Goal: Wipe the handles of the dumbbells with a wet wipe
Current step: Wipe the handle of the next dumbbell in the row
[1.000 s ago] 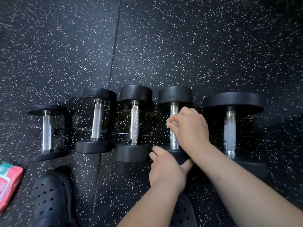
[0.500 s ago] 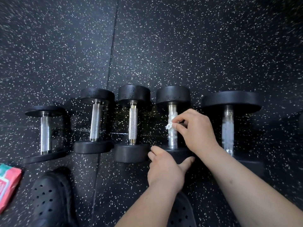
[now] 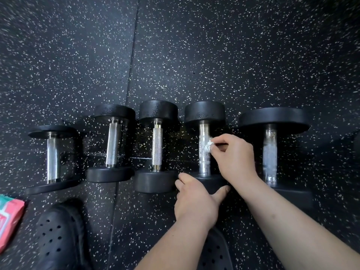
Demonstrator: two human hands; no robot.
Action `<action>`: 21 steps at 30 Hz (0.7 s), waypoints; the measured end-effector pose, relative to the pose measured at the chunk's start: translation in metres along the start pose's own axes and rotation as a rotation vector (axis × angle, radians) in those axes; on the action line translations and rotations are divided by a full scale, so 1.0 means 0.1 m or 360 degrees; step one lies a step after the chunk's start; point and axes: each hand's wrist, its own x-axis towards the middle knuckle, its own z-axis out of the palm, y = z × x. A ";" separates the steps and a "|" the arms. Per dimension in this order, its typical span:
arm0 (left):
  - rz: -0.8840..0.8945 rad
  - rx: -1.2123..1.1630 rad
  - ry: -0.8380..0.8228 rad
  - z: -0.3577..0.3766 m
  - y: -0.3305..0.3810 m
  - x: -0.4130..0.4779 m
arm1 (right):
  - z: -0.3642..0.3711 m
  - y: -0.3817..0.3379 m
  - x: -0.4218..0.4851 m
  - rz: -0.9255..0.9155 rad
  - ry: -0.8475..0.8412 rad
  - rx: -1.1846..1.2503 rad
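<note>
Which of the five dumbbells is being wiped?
The fourth dumbbell from the left: the right hand pinches a wet wipe against its handle while the left hand grips its near head.

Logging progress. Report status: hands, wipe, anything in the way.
Right hand pinches wet wipe against fourth handle from left. Left hand grips its near head. Nothing blocking.

Upper half of frame: floor open. Mid-frame: five dumbbells in a row, gaps narrow. Gap between fourth and fifth taken by right hand; left hand covers the fourth's near head. Lower left: shoe, pack.
</note>
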 end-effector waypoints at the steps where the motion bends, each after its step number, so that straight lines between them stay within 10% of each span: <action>1: 0.0001 0.0002 0.0001 0.00 0.00 0.00 | 0.00 0.00 -0.01 0.0039 0.0018 0.0017; 21: 0.0011 0.0022 -0.0003 -0.03 0.02 -0.03 | 0.22 -0.07 0.22 0.1183 -0.0399 0.1090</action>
